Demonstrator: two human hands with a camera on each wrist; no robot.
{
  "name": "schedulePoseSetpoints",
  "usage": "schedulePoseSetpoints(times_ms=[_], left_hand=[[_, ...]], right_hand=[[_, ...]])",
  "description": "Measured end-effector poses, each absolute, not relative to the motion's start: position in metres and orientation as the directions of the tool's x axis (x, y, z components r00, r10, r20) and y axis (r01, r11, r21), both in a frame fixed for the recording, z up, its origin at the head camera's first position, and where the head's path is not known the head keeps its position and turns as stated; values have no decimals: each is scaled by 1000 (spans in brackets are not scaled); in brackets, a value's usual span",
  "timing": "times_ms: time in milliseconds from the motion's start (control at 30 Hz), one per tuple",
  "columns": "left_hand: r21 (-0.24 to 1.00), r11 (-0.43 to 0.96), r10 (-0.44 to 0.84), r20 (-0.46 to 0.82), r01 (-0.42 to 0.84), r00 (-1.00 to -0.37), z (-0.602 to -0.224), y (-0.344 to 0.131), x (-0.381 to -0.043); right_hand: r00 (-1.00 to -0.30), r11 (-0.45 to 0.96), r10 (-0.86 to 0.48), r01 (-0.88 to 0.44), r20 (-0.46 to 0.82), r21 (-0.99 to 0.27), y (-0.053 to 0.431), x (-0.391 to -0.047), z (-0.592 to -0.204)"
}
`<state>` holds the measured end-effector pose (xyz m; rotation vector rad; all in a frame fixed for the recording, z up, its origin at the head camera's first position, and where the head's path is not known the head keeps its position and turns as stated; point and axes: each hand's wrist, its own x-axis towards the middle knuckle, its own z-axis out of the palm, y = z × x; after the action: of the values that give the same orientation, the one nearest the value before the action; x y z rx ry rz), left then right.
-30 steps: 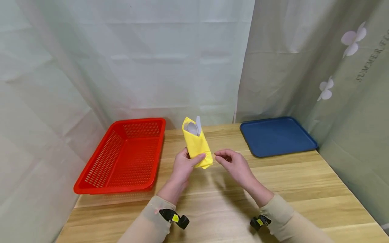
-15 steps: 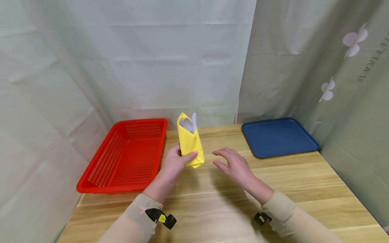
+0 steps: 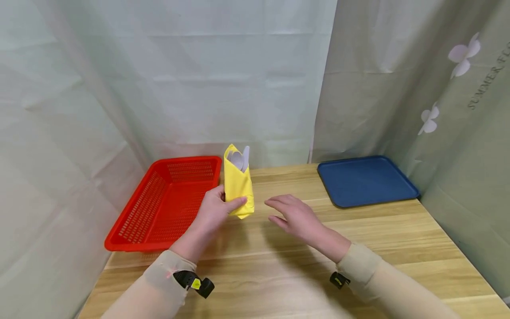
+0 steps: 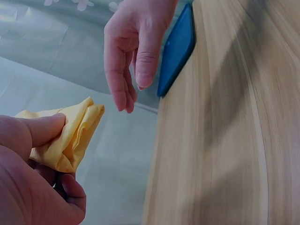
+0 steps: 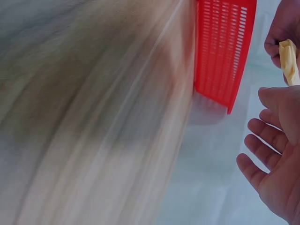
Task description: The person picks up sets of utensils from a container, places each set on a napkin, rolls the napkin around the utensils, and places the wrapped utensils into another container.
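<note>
My left hand (image 3: 213,208) grips the lower end of a folded yellow napkin (image 3: 238,188), its thumb across the front. A spoon (image 3: 237,159) and a knife (image 3: 246,155) stick up out of the napkin's top, with part of another pale utensil beside the spoon, mostly covered. In the left wrist view the napkin (image 4: 77,133) shows its folded bottom end between thumb and fingers. To the right of the napkin and apart from it, my right hand (image 3: 296,219) hovers over the table with fingers extended, holding nothing. The right wrist view shows those fingers (image 5: 265,145) spread.
A red slotted basket (image 3: 171,212) stands on the left of the wooden table (image 3: 271,274). At the back right lies a flat blue tray (image 3: 366,181). Pale curtains (image 3: 223,79) hang close behind and along both sides.
My left hand has carried the wrapped cutlery leftward, nearer the red basket. The right hand has straightened its fingers and shifted slightly left.
</note>
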<state>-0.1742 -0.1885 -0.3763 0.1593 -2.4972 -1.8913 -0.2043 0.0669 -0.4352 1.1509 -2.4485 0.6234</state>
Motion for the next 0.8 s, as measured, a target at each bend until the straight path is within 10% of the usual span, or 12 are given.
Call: schedulePoseSetpoints(times_ms=[800], left_hand=[[880,446,-128,-120,-165,-984,-348,-253,-158]], right_hand=[[-374,388,-848,-921,375,-40,15,-200,-420]])
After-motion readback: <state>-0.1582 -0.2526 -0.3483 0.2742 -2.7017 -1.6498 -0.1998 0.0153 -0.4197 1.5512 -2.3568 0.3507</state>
